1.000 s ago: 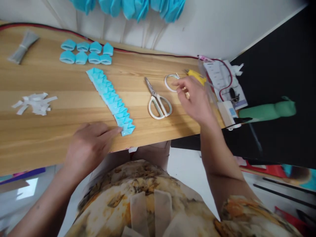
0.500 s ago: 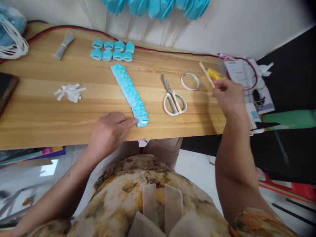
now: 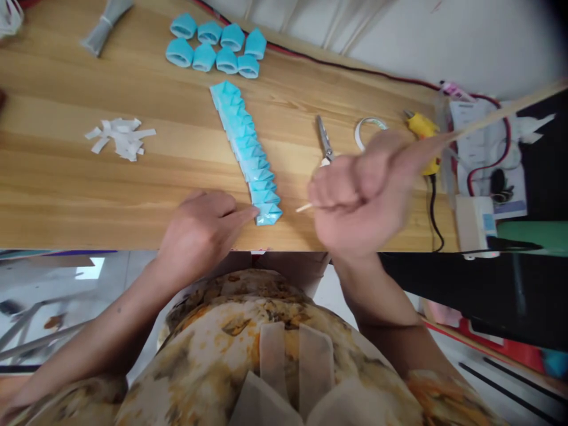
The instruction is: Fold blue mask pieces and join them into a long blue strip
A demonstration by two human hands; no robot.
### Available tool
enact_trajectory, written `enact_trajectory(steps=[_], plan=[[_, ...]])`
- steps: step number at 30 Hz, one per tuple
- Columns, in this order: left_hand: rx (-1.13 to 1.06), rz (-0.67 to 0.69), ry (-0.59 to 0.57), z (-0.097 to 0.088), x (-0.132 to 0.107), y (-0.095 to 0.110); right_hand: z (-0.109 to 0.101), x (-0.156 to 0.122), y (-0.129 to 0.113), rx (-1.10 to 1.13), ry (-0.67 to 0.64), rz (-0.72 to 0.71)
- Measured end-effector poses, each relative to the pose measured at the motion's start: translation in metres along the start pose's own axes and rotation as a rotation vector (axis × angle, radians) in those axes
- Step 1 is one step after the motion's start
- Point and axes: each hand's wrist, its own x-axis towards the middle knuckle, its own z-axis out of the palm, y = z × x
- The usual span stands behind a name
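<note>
My left hand [image 3: 199, 234] rests at the table's front edge, thumb and forefinger closed on the near left edge of a blue pleated strip [image 3: 251, 151]. Overlapping folded points run along this strip, which lies slanting away from me. In my right hand [image 3: 361, 192], blurred by motion, the fingers are wrapped round a thin wooden stick [image 3: 510, 110]. Its short pale end pokes out toward the strip, while the long part reaches past the right border. Scissors [image 3: 325, 139] lie partly hidden behind this hand, as does a roll of tape [image 3: 366, 127].
Several blue folded rings [image 3: 204, 56] stand in two rows at the back. White paper slips [image 3: 122, 137] form a pile on the left, with a grey tied bundle [image 3: 106, 26] behind. A yellow glue gun [image 3: 422, 127] and its cord lie on the right beside a white box [image 3: 477, 222].
My right hand has come left from beside the glue gun, bringing the stick over the scissors. My left hand stays at the strip's near end. The view has tilted down and shifted left.
</note>
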Motion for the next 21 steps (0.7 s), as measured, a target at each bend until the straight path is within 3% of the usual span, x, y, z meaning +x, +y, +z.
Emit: enact_trajectory(steps=[2,4,10,13,17,21], plan=[[0.002,0.007,0.004,-0.001,0.001,0.001,0.015,-0.001,0.010,-0.133,-0.172,0.018],[0.022,0.017,0.004,-0.001,0.002,0.001,0.023,-0.002,0.019,-0.170,-0.262,0.005],[0.004,-0.009,-0.024,-0.001,0.002,0.000,0.048,-0.006,0.043,0.078,-0.224,0.028],[-0.017,0.018,0.000,-0.002,0.001,-0.002,0.060,-0.006,0.049,0.077,-0.264,0.045],[-0.025,0.036,0.022,-0.003,0.002,-0.003,0.062,-0.005,0.047,0.091,-0.211,0.104],[0.045,0.053,0.031,-0.001,0.004,-0.001,0.060,-0.007,0.048,0.429,-0.159,-0.035]])
